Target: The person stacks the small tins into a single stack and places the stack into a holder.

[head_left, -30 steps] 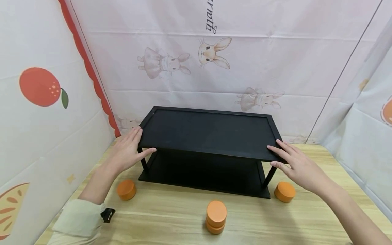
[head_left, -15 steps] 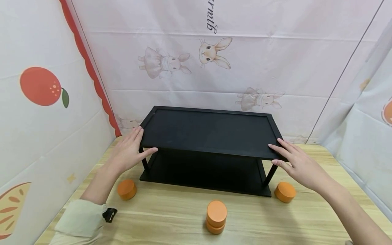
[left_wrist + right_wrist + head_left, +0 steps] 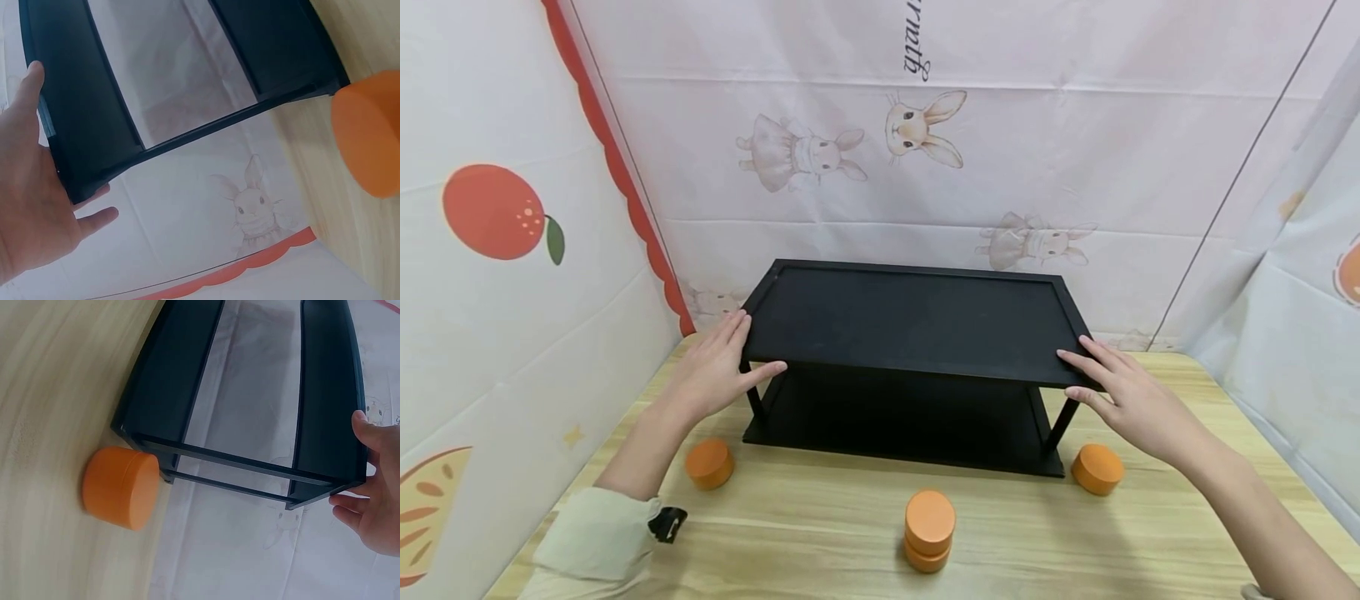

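A black two-tier shelf (image 3: 910, 321) stands on the table near the back wall, its top board held up by posts over a lower board. My left hand (image 3: 711, 379) rests with straight fingers at the top board's left edge, thumb along the front edge. On the other side, my right hand (image 3: 1138, 404) lays extended fingers over the right front corner, thumb at the front edge. In the left wrist view, the left thumb (image 3: 34, 78) touches the board's front edge; the right thumb (image 3: 362, 425) does likewise in the right wrist view.
Orange cylinders stand on the wooden table (image 3: 775, 533): one (image 3: 710, 464) by the shelf's left front, another (image 3: 1098, 469) by its right front. In front of the middle is a taller orange cylinder (image 3: 929, 523) with a groove around it. A printed cloth (image 3: 880, 192) hangs behind.
The shelf's right front corner has shifted slightly backward, with my right hand moving along with it. The left hand has slid a touch to the right. The orange cylinders stay put.
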A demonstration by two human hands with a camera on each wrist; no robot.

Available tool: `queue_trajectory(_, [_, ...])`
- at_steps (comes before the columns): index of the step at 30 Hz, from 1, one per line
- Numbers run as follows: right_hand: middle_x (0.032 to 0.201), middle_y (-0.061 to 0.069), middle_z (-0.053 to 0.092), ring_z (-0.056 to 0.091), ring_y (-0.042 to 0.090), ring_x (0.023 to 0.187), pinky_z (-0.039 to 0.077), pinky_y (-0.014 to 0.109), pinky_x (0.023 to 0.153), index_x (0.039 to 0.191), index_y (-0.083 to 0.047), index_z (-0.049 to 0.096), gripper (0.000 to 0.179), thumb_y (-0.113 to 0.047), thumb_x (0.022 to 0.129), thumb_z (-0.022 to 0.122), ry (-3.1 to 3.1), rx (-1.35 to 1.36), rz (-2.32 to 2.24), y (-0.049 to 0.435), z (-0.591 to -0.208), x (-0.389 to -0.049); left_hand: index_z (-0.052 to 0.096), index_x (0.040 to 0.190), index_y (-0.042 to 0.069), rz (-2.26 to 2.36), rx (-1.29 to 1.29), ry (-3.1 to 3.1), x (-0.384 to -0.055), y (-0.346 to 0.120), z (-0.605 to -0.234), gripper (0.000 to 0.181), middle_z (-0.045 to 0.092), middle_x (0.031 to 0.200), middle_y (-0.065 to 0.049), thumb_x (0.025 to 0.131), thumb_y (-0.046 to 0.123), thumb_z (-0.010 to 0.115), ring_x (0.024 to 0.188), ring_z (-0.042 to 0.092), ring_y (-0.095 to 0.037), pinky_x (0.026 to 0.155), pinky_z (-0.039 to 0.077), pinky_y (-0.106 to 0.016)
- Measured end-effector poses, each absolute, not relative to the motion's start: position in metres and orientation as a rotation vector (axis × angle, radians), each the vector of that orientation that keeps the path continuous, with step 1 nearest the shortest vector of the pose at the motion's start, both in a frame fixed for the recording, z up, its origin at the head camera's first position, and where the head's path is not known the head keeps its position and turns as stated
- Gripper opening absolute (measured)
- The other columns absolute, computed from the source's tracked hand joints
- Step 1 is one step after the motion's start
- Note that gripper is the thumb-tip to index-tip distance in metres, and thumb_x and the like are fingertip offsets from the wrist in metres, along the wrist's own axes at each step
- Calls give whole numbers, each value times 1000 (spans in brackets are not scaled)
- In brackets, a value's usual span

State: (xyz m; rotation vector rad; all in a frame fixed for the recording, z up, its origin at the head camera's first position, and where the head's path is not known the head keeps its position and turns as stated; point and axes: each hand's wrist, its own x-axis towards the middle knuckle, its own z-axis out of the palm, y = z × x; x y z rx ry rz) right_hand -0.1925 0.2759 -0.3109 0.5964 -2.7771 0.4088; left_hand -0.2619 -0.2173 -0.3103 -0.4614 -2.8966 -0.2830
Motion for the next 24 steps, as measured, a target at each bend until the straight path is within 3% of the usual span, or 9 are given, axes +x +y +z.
queue_trajectory(5, [143,22,27,24,45,127,26,65,92,136,-10,44,53,-38,92,53,-2782,596,400,276,-311,-194,21,140,-12,-282,-475,-2884,-265,-220,-308,101,19,145,-27,82,67,46,131,18,-41,105,17,-54])
queue_trajectory(12, [144,22,26,23,45,127,26,65,92,137,-9,43,54,-39,93,52,-2802,592,408,277,-310,-196,16,141,-10,-326,-499,-2904,-265,-221,-309,100,13,147,-24,84,67,43,134,11,-37,107,12,-51])
queue_trajectory(24, [145,23,23,20,46,128,24,66,93,139,-9,41,55,-37,93,52,-2830,577,422,281,-308,-202,21,141,-9,-387,-469,-2896,-266,-218,-305,98,18,146,-24,83,67,44,133,15,-39,106,14,-53])
